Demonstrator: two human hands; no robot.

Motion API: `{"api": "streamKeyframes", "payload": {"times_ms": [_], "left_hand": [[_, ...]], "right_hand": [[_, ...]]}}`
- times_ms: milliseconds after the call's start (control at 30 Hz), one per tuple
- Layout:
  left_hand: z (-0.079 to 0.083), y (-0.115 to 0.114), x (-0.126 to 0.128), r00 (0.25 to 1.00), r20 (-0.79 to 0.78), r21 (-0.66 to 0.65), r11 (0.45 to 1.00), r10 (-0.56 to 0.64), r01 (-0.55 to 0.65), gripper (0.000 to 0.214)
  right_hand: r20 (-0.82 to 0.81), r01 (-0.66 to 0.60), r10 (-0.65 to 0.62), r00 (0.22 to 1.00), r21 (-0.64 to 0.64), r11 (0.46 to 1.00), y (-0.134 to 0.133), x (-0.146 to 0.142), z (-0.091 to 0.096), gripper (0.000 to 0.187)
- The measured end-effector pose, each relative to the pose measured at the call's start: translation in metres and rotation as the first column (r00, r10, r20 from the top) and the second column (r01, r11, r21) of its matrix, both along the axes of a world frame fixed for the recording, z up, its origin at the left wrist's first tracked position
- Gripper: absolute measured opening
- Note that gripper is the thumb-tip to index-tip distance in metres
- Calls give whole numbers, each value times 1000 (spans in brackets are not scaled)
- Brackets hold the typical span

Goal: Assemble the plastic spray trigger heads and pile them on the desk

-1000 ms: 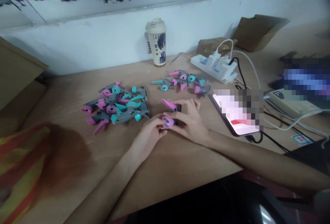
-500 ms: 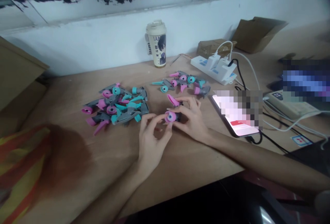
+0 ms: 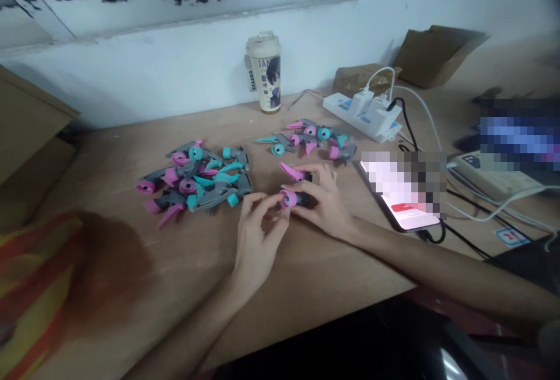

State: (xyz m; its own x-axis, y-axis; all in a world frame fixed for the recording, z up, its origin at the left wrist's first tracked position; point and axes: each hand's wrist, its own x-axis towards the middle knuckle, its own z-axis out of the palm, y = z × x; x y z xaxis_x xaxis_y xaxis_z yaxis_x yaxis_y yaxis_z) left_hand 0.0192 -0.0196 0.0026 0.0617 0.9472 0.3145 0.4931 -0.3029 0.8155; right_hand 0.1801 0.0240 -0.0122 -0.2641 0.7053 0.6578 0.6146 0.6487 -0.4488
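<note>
Near the middle of the table, my right hand is closed around the grey body of a trigger sprayer head with a pink trigger and a pink screw collar. My left hand pinches that collar between thumb and index finger. Much of the grey body is hidden behind my right fingers. To the left lies a larger pile of pink, teal and grey sprayer heads. A smaller group of sprayer heads sits beyond my hands.
A lidded coffee cup stands by the wall. On the right are a white power strip with plugs, a lit phone and several cables. Cardboard boxes rest at the back right. A red and yellow bag is at the left.
The held sprayer head has tilted a little, so its collar opening faces the camera less and its trigger tip sits slightly further left. Both hands stay in nearly the same place.
</note>
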Motion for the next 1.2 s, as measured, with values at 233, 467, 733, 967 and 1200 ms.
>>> {"api": "streamKeyframes", "payload": {"times_ms": [233, 467, 733, 967, 1200], "left_hand": [[-1, 2, 3, 963, 268, -153, 988, 28, 14, 18], [-6, 0, 5, 963, 263, -72, 996, 65, -47, 15], [-7, 5, 3, 952, 294, -63, 996, 86, -70, 10], [-5, 5, 3, 949, 301, -69, 995, 91, -74, 14], [-11, 3, -1, 997, 71, 65, 997, 42, -47, 23]], "right_hand": [[14, -16, 16, 1000, -39, 999, -1, -2, 1, 22], [39, -24, 25, 999, -25, 999, -1, -2, 1, 27], [40, -18, 20, 999, -47, 999, 0, -1, -1, 26], [35, -20, 23, 999, -68, 997, 1, -1, 0, 27], [31, -13, 15, 999, -52, 999, 1, -1, 1, 24]]}}
